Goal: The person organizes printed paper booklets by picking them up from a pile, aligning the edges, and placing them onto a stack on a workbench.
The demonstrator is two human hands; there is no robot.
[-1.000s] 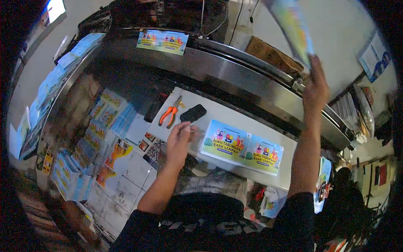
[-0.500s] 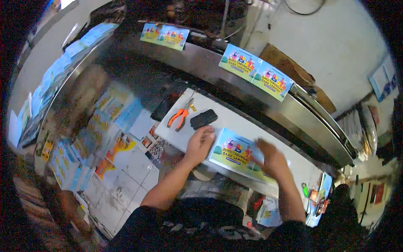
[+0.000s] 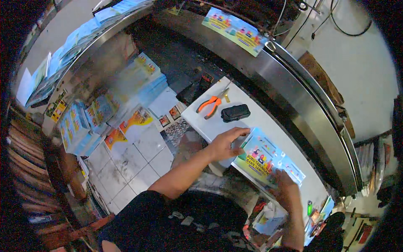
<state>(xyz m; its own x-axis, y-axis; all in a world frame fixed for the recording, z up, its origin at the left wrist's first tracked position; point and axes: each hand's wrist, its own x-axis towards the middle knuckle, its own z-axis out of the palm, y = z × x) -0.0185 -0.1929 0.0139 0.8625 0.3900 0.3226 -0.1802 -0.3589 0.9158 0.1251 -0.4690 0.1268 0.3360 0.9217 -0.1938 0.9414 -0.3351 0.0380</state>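
A stack of printed blue-and-yellow covers [image 3: 258, 157] lies on a narrow white bench top. My left hand [image 3: 226, 145] is at the stack's left end, thumb and fingers apart against its edge. Over the right part of the stack is my right hand [image 3: 287, 182], smeared by motion; its fingertips are unclear. A loose cover [image 3: 294, 170] sits askew at the stack's far right side. Beyond my left hand are a small black case [image 3: 235, 113] and orange-handled pliers [image 3: 209, 107].
A printed cover sheet [image 3: 235, 29] rests on the curved metal rail [image 3: 289, 82]. More sheets [image 3: 79, 44] line the far left ledge. Stacks of covers [image 3: 75, 130] stand on the tiled floor [image 3: 130, 168]. A green lighter [image 3: 310, 208] lies near the bench's right end.
The view has turned, so the bench sits further right. My right hand has come lower over the stack, and a loose cover now shows askew. My left hand's thumb and fingers are spread wider.
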